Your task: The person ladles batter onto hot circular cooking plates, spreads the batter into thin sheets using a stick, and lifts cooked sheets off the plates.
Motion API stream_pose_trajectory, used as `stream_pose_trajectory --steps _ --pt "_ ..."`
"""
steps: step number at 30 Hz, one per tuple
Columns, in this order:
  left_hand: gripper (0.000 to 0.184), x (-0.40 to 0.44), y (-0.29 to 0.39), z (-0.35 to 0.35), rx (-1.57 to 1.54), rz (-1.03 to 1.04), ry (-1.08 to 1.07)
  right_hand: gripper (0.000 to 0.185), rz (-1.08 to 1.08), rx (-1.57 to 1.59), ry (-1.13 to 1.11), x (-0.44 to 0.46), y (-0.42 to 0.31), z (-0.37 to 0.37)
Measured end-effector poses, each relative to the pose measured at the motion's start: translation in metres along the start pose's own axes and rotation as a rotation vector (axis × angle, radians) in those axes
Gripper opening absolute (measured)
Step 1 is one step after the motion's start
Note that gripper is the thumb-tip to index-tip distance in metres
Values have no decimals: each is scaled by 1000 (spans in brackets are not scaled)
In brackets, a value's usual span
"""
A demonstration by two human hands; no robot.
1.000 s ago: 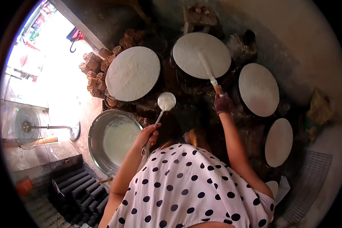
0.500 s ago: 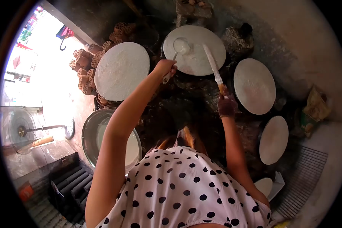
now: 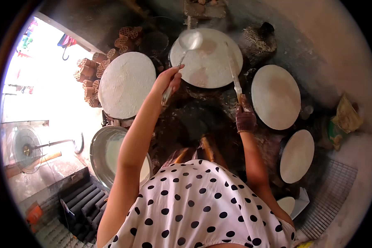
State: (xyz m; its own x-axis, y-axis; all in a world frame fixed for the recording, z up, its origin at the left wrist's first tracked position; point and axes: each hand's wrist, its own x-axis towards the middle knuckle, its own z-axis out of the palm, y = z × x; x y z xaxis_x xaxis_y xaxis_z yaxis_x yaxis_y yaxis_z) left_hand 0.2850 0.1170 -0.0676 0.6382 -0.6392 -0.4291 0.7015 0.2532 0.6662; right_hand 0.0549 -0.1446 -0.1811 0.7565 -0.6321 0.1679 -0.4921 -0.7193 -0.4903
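Observation:
My left hand (image 3: pixel 168 81) is closed around the handle of a ladle (image 3: pixel 190 40). The ladle's round bowl is over the upper left part of the far round white surface (image 3: pixel 208 74); whether it touches cannot be told. In a dark glove, my right hand (image 3: pixel 246 117) grips a long flat spatula (image 3: pixel 234 78), its white-coated blade reaching over the right part of the same surface. A damp-looking darker patch shows on that surface near the ladle. Beside my left forearm stands a metal basin (image 3: pixel 96 155) with white liquid in it.
More round white surfaces surround me: a left one (image 3: pixel 127 87), a right one (image 3: pixel 276 97) and a lower right one (image 3: pixel 296 157). Perforated clay-coloured cylinders (image 3: pixel 89 70) are stacked at left. Black cylinders (image 3: pixel 80 200) lie lower left, near a fan (image 3: pixel 27 149). A wire rack (image 3: pixel 330 194) is at right.
The ladle has moved up and left, from the middle of the far surface toward its upper left edge. The spatula stays over the right part. My view has shifted slightly.

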Motion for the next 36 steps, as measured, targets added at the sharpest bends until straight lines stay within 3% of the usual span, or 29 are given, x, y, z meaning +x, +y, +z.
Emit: stream_pose_trajectory --steps 1,2,4,5,7,9,12,14,15,16,17,18,19,21,23,25,26,29,30,33,36 --pt "27 -25 0 3 1 0 12 38 -2 7 -10 -5 1 14" --pt "27 -48 0 7 60 34 57 40 51 -116 -212 -8 6 36" --pt "28 -83 -3 3 116 97 102 38 -313 2 -167 -18 -20 29" --pt "31 -98 -4 -2 77 36 129 38 -338 8 -161 -20 -20 38" --pt "34 -138 -18 -18 -35 -66 156 37 38 37 -93 -30 -8 67" --pt "31 -184 -43 -33 -155 -110 177 37 23 217 -76 -34 -18 69" --pt "27 -254 -87 -67 -564 -181 155 42 -205 -17 -234 -15 -34 75" --pt "29 -299 -111 -84 -772 -136 184 50 164 340 30 2 -41 93" --pt "32 -321 -119 -88 -809 -88 223 50 143 342 11 3 -53 96" --pt "32 -347 -130 -93 -820 -70 230 46 -86 347 -101 4 -68 96" --pt "34 -372 -140 -97 -627 73 295 43 -319 348 -209 7 -93 91" --pt "37 -386 -147 -99 -437 207 364 43 -237 364 -306 -8 -157 54" --pt "37 -395 -145 -96 -460 221 379 43 -259 357 -327 -11 -179 68" --pt "42 -413 -144 -84 3 216 723 37 -292 177 -588 -13 -219 104" --pt "42 -402 -137 -83 -138 234 785 33 -531 -31 -617 -33 -267 146" --pt "43 -389 -122 -84 -861 363 766 35 -654 -21 -628 -55 -309 194" --pt "43 -394 -122 -82 -879 375 789 35 -674 -21 -652 -62 -336 202" --pt "42 -413 -133 -60 -473 496 938 33 -663 -127 -787 -65 -428 212" --pt "40 -417 -135 -54 -289 415 1082 32 -668 -121 -786 -64 -448 224" --pt "40 -406 -131 -57 -460 476 1087 33 -857 -42 -666 -72 -503 267" --pt "40 -396 -139 -78 -685 499 1034 58 -836 -75 -727 -84 -561 286"
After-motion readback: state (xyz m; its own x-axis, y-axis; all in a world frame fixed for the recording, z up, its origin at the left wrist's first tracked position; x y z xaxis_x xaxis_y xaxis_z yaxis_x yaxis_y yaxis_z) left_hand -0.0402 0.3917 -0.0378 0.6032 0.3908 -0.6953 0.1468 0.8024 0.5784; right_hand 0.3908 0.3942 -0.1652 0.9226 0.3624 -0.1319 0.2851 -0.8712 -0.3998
